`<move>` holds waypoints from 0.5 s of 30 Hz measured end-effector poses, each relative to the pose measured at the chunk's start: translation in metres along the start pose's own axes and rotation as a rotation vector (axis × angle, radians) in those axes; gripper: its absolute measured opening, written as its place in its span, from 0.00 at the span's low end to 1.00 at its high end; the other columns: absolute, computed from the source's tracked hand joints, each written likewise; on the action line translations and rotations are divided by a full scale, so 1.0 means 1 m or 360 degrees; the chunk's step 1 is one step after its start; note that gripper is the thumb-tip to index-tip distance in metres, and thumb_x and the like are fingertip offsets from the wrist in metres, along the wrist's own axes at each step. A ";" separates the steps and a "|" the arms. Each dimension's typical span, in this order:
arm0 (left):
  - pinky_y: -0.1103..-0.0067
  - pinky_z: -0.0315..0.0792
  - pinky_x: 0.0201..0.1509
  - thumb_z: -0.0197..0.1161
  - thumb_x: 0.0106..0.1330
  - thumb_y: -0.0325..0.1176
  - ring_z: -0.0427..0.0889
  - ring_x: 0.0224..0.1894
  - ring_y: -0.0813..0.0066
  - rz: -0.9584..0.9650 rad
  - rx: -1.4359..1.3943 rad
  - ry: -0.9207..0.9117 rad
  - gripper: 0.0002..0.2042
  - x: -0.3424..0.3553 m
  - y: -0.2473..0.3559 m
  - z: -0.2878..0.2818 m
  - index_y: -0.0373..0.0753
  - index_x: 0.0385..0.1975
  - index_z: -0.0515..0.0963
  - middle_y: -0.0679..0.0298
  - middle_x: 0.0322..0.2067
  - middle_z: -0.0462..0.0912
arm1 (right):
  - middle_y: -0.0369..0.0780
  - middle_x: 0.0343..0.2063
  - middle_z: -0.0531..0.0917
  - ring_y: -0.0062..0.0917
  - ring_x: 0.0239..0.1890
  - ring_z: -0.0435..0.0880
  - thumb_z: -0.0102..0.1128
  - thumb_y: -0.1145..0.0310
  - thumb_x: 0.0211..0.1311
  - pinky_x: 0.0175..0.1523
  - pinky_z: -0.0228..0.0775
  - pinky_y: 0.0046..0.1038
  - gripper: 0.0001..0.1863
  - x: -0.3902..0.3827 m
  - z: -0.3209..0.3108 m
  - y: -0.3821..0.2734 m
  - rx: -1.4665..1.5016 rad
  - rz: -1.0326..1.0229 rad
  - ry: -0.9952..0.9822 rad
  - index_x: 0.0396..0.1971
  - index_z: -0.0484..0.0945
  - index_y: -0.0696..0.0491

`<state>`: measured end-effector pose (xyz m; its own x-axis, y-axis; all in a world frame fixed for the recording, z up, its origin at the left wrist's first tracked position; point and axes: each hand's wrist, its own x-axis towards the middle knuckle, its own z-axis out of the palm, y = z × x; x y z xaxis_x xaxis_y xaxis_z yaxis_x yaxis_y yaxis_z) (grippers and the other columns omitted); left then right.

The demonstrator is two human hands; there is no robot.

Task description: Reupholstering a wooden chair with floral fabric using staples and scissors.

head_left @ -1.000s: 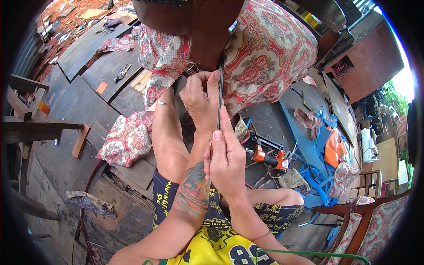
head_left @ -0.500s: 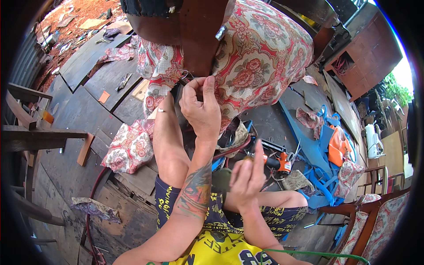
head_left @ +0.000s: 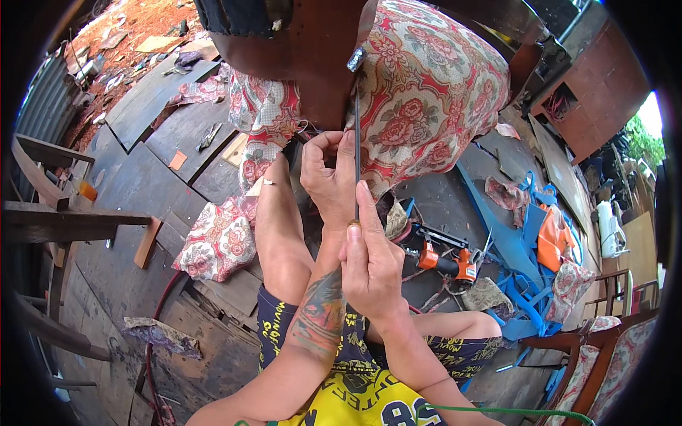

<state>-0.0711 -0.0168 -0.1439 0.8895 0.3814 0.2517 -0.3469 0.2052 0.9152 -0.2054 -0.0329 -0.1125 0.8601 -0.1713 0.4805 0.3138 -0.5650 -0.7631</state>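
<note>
My right hand (head_left: 369, 273) is closed around the small handle of a long, thin dark metal tool (head_left: 357, 170), whose shaft points up to the seam between a brown wooden panel (head_left: 323, 89) and red-and-cream floral fabric (head_left: 433, 106). Just left of the shaft, my left hand (head_left: 328, 170) has its fingers curled and pinched at that seam; what they grip is hidden. More floral fabric (head_left: 259, 106) hangs left of the panel, near my bent leg. A small silvery piece (head_left: 356, 59) sits at the panel's edge.
An orange-and-black nail gun (head_left: 447, 263) lies right of my hands beside blue strips (head_left: 522, 263) and an orange sheet (head_left: 554, 234). A floral bundle (head_left: 213, 241) and red hose (head_left: 149, 355) lie left. Wooden chair frames (head_left: 78, 220) stand at both sides on board flooring (head_left: 163, 192).
Half a second ago my right hand was lower and blurred, away from the seam; now the tool's shaft is up at the seam again, as one second ago. The view has shifted slightly.
</note>
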 end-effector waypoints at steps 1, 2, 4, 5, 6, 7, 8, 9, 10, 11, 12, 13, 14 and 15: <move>0.78 0.75 0.37 0.73 0.68 0.31 0.80 0.30 0.77 0.0038 -0.0043 0.0036 0.09 0.000 -0.002 0.002 0.33 0.35 0.81 0.63 0.30 0.83 | 0.58 0.55 0.83 0.38 0.33 0.90 0.52 0.81 0.71 0.39 0.80 0.33 0.31 0.001 0.001 -0.001 0.0005 -0.0013 0.0049 0.73 0.61 0.66; 0.79 0.74 0.36 0.73 0.67 0.30 0.79 0.30 0.78 0.0076 -0.0086 0.0074 0.09 0.001 -0.004 0.003 0.33 0.35 0.81 0.64 0.30 0.83 | 0.58 0.55 0.83 0.38 0.33 0.90 0.52 0.81 0.71 0.39 0.80 0.33 0.31 0.002 0.002 0.000 0.0005 -0.0011 0.0048 0.73 0.61 0.66; 0.80 0.74 0.36 0.73 0.67 0.30 0.79 0.30 0.79 0.0115 -0.0102 0.0075 0.08 0.002 -0.007 0.004 0.33 0.35 0.81 0.64 0.30 0.83 | 0.34 0.16 0.74 0.14 0.18 0.73 0.46 0.78 0.75 0.27 0.69 0.21 0.28 0.007 0.004 0.004 0.0046 0.0051 0.0096 0.74 0.63 0.64; 0.80 0.74 0.36 0.73 0.67 0.30 0.79 0.29 0.79 0.0156 -0.0120 0.0078 0.08 0.003 -0.008 0.005 0.33 0.35 0.81 0.64 0.30 0.83 | 0.34 0.16 0.74 0.14 0.18 0.73 0.46 0.78 0.75 0.27 0.69 0.21 0.28 0.007 0.005 0.006 0.0044 0.0054 0.0095 0.74 0.63 0.64; 0.80 0.74 0.36 0.73 0.67 0.30 0.79 0.29 0.79 0.0153 -0.0120 0.0079 0.08 0.003 -0.011 0.006 0.33 0.35 0.81 0.64 0.30 0.83 | 0.34 0.16 0.74 0.14 0.18 0.73 0.46 0.78 0.75 0.27 0.69 0.21 0.28 0.007 0.005 0.008 0.0027 0.0014 0.0102 0.74 0.63 0.63; 0.80 0.74 0.36 0.73 0.67 0.30 0.79 0.29 0.79 0.0140 -0.0153 0.0075 0.08 0.003 -0.013 0.006 0.33 0.35 0.81 0.65 0.30 0.83 | 0.34 0.16 0.73 0.13 0.18 0.73 0.46 0.79 0.75 0.27 0.69 0.21 0.28 0.006 0.006 0.009 0.0012 -0.0024 0.0108 0.74 0.63 0.63; 0.80 0.75 0.36 0.73 0.67 0.30 0.79 0.30 0.80 0.0127 -0.0185 0.0072 0.08 0.003 -0.014 0.007 0.33 0.35 0.81 0.65 0.30 0.82 | 0.34 0.16 0.73 0.13 0.18 0.73 0.46 0.79 0.75 0.27 0.69 0.21 0.28 0.005 0.007 0.010 0.0013 -0.0022 0.0105 0.74 0.63 0.63; 0.80 0.75 0.36 0.73 0.67 0.30 0.79 0.30 0.80 0.0125 -0.0183 0.0073 0.08 0.003 -0.016 0.006 0.33 0.35 0.81 0.65 0.30 0.82 | 0.34 0.16 0.73 0.13 0.18 0.73 0.46 0.79 0.75 0.27 0.68 0.21 0.28 0.005 0.008 0.011 0.0001 -0.0043 0.0106 0.74 0.64 0.63; 0.80 0.75 0.36 0.73 0.67 0.30 0.79 0.30 0.80 0.0119 -0.0162 0.0073 0.08 0.003 -0.015 0.006 0.33 0.35 0.81 0.65 0.30 0.82 | 0.34 0.16 0.73 0.13 0.18 0.73 0.46 0.79 0.75 0.27 0.68 0.20 0.28 0.005 0.009 0.012 -0.0012 -0.0063 0.0108 0.73 0.64 0.63; 0.80 0.75 0.36 0.73 0.67 0.30 0.79 0.30 0.80 0.0114 -0.0141 0.0072 0.08 0.003 -0.014 0.006 0.33 0.35 0.81 0.65 0.30 0.82 | 0.34 0.16 0.73 0.13 0.18 0.73 0.46 0.79 0.75 0.27 0.68 0.20 0.28 0.005 0.010 0.012 -0.0013 -0.0060 0.0108 0.73 0.64 0.63; 0.80 0.75 0.36 0.73 0.67 0.30 0.79 0.30 0.80 0.0112 -0.0140 0.0070 0.08 0.003 -0.013 0.006 0.33 0.35 0.81 0.65 0.30 0.82 | 0.34 0.16 0.73 0.13 0.18 0.73 0.46 0.79 0.75 0.27 0.68 0.20 0.28 0.005 0.010 0.011 -0.0011 -0.0045 0.0114 0.73 0.64 0.63; 0.80 0.74 0.36 0.73 0.67 0.30 0.79 0.30 0.80 0.0080 -0.0145 0.0061 0.08 0.003 -0.011 0.005 0.33 0.35 0.81 0.65 0.30 0.83 | 0.34 0.16 0.73 0.14 0.18 0.73 0.46 0.79 0.75 0.27 0.68 0.20 0.28 0.005 0.011 0.011 -0.0004 -0.0032 0.0117 0.73 0.64 0.63; 0.80 0.74 0.36 0.73 0.68 0.29 0.79 0.30 0.80 0.0048 -0.0150 0.0052 0.08 0.003 -0.010 0.004 0.33 0.35 0.81 0.65 0.31 0.83 | 0.34 0.16 0.73 0.14 0.18 0.73 0.46 0.79 0.75 0.27 0.68 0.20 0.28 0.004 0.010 0.010 -0.0001 -0.0031 0.0115 0.73 0.64 0.63; 0.80 0.74 0.36 0.73 0.68 0.29 0.79 0.30 0.80 0.0049 -0.0147 0.0054 0.08 0.002 -0.009 0.003 0.33 0.35 0.81 0.65 0.31 0.83 | 0.44 0.26 0.80 0.24 0.22 0.80 0.49 0.80 0.73 0.31 0.73 0.26 0.29 0.004 0.009 0.009 -0.0001 -0.0017 0.0094 0.73 0.64 0.64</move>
<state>-0.0650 -0.0206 -0.1509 0.8681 0.4185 0.2669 -0.4011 0.2745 0.8740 -0.1961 -0.0315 -0.1212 0.8315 -0.2127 0.5133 0.3224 -0.5676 -0.7576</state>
